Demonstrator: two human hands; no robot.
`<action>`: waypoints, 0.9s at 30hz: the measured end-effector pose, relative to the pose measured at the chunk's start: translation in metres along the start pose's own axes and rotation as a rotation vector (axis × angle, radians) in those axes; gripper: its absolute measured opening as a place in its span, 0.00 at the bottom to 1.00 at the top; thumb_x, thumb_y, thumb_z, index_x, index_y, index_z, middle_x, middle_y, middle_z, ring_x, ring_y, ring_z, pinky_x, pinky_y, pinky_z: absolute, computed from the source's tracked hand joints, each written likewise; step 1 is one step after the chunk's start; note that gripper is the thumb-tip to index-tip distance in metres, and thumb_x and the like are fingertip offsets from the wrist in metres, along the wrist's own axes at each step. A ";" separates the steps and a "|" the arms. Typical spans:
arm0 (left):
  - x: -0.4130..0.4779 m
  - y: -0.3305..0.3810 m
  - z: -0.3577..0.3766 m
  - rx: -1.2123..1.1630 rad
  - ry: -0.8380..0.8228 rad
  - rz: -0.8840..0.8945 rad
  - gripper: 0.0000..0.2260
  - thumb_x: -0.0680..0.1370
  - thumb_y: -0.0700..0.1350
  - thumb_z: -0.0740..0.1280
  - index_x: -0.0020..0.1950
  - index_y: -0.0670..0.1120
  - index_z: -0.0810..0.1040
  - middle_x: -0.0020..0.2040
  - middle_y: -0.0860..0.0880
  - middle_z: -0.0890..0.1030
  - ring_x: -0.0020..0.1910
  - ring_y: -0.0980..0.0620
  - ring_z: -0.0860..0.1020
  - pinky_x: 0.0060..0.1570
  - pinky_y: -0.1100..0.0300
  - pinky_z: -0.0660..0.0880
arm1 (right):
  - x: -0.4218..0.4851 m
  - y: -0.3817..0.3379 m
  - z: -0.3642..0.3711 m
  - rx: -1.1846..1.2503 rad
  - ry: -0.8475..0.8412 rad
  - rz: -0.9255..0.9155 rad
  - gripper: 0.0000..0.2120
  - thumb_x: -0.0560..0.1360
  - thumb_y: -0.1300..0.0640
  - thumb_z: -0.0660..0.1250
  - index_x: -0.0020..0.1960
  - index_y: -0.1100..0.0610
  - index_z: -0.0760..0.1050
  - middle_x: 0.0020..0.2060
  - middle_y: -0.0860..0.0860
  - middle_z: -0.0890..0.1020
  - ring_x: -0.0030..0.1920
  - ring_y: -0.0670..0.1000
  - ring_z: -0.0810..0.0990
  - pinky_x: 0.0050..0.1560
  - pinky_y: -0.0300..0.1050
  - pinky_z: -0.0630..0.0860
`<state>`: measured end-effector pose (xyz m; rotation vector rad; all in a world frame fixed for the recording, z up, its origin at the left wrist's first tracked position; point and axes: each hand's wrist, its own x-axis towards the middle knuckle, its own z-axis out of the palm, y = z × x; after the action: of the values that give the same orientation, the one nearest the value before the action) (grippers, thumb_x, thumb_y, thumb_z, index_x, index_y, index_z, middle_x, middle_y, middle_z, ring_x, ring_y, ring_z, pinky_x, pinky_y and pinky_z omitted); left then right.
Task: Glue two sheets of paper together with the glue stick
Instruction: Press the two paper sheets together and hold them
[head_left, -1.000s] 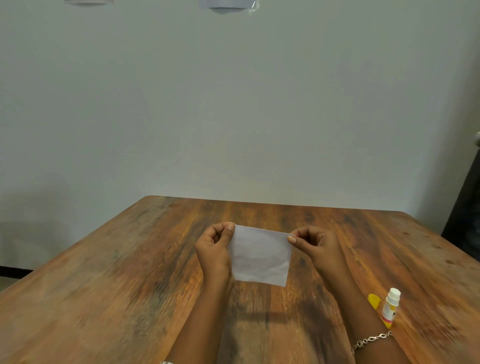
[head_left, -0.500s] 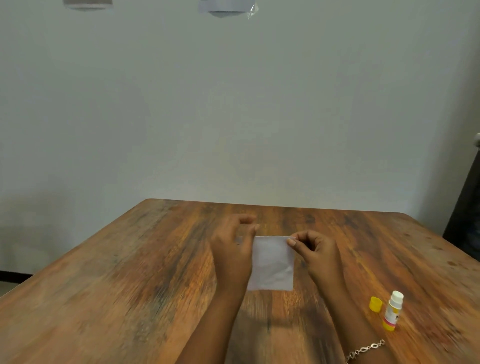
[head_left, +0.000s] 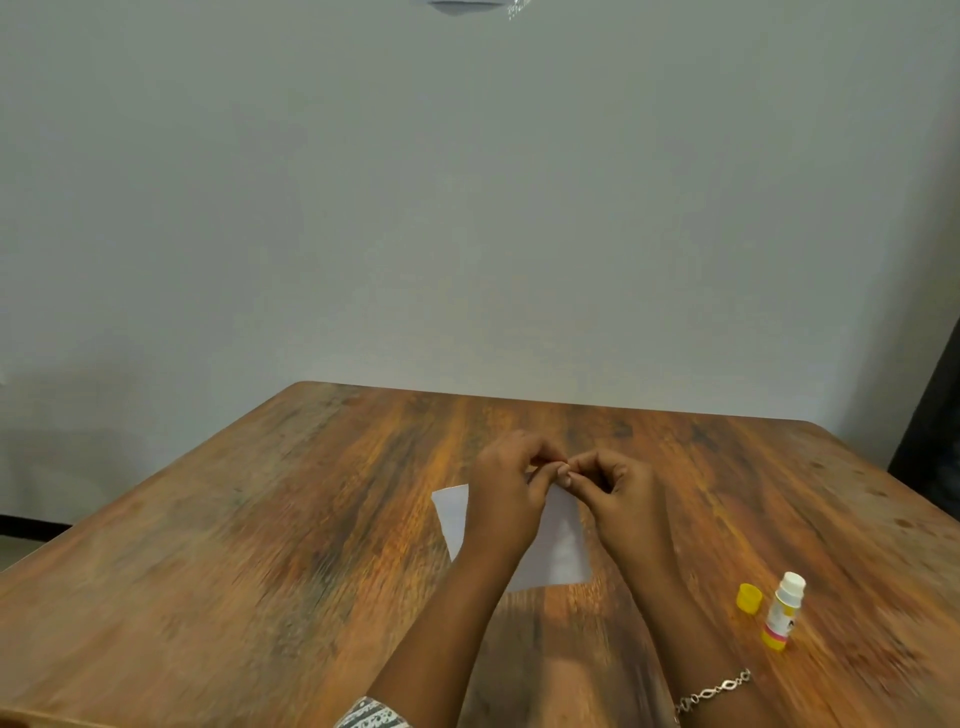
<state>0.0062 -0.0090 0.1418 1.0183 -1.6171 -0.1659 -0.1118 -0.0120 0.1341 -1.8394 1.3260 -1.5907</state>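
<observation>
White paper shows in the middle of the wooden table, partly hidden under both hands. My left hand and my right hand meet at its far edge, thumbs and fingertips pinched together on the paper there. Whether one sheet or two are in the grip cannot be told. The glue stick, white with a yellow base, stands upright and uncapped at the right. Its yellow cap sits just left of it.
A plain grey wall rises behind the table's far edge. A dark object stands at the right edge of the view, beyond the table's corner. A bracelet is on my right wrist.
The paper, held up between both hands a second ago, has come down toward the table. My left hand slid right along its top edge until both hands' fingertips met.
</observation>
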 end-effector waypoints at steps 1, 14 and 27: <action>0.000 0.000 -0.001 -0.006 -0.005 -0.015 0.04 0.72 0.35 0.69 0.40 0.42 0.81 0.38 0.50 0.81 0.36 0.65 0.73 0.43 0.75 0.69 | 0.000 0.000 0.001 0.000 0.004 0.000 0.02 0.70 0.63 0.70 0.39 0.59 0.81 0.33 0.50 0.82 0.37 0.47 0.80 0.37 0.37 0.76; 0.005 -0.005 -0.003 0.020 -0.117 -0.078 0.03 0.75 0.38 0.67 0.42 0.40 0.79 0.39 0.49 0.79 0.36 0.63 0.72 0.37 0.74 0.66 | -0.001 -0.003 0.000 -0.008 -0.009 0.010 0.01 0.69 0.63 0.71 0.38 0.60 0.80 0.33 0.50 0.82 0.38 0.48 0.81 0.39 0.45 0.78; 0.012 -0.007 -0.008 0.050 -0.211 0.002 0.05 0.76 0.36 0.63 0.40 0.40 0.75 0.37 0.49 0.74 0.34 0.57 0.70 0.36 0.65 0.67 | 0.007 -0.005 -0.003 -0.025 -0.159 -0.015 0.05 0.71 0.59 0.69 0.43 0.60 0.82 0.37 0.57 0.84 0.41 0.53 0.81 0.45 0.55 0.78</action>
<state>0.0175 -0.0180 0.1488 1.0657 -1.8206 -0.2395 -0.1131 -0.0141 0.1424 -1.9501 1.2694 -1.4081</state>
